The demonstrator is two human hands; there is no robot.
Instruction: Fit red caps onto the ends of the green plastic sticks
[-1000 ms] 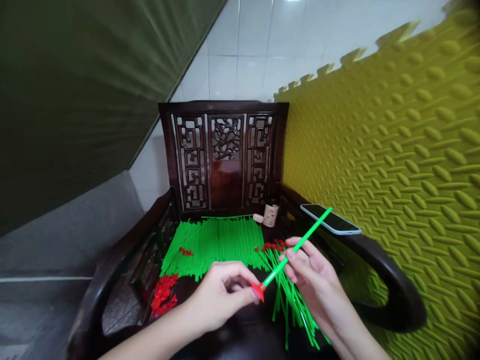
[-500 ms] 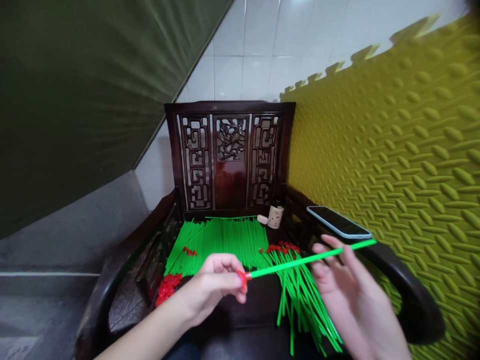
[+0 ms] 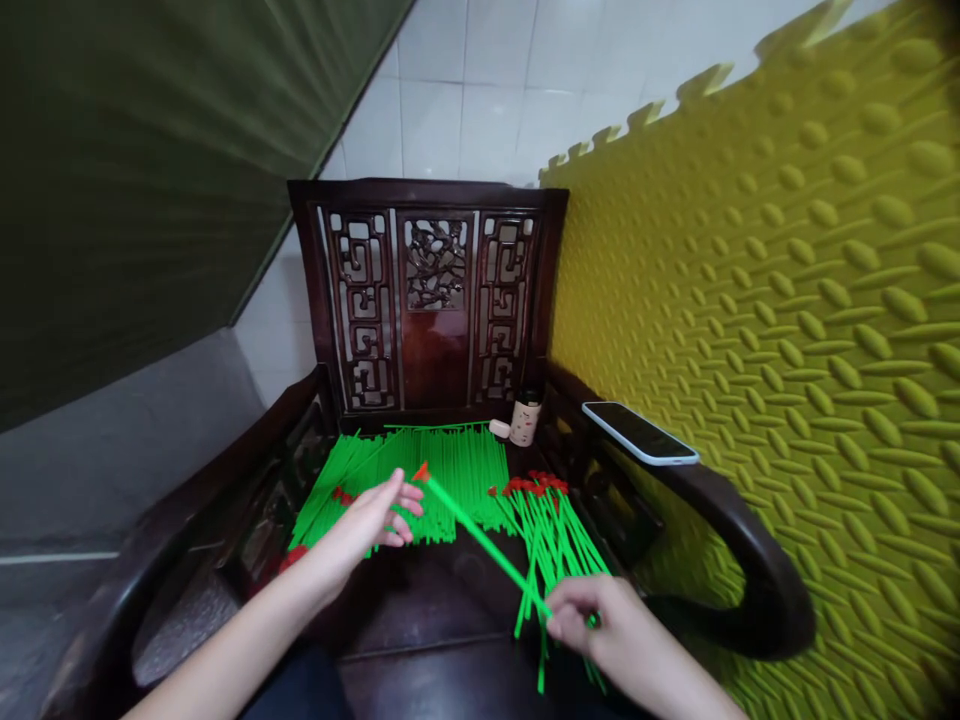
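Note:
My right hand (image 3: 592,622) pinches the lower end of a green plastic stick (image 3: 487,545) that slants up to the left. A small red cup-shaped piece (image 3: 422,473) caps the stick's upper end. Just left of that cap, my left hand (image 3: 382,512) is empty with its fingers apart. Behind and beside my right hand lies a bundle of green sticks with red tips (image 3: 538,485). A wide layer of plain green sticks (image 3: 450,460) covers the back of the seat, with a few loose red pieces (image 3: 343,496) on it. More red pieces (image 3: 294,556) are partly hidden behind my left forearm.
Everything lies on a dark carved wooden chair (image 3: 435,360). A phone (image 3: 641,433) rests on its right arm. At the seat's back corner stand a patterned cup (image 3: 525,420) and a small white case (image 3: 499,430). A yellow foam mat (image 3: 750,300) rises on the right.
My left hand has let go of the red cap and opened. My right hand has moved down and left, closing on the stick's plain end; the stick now points up-left. The view has shifted.

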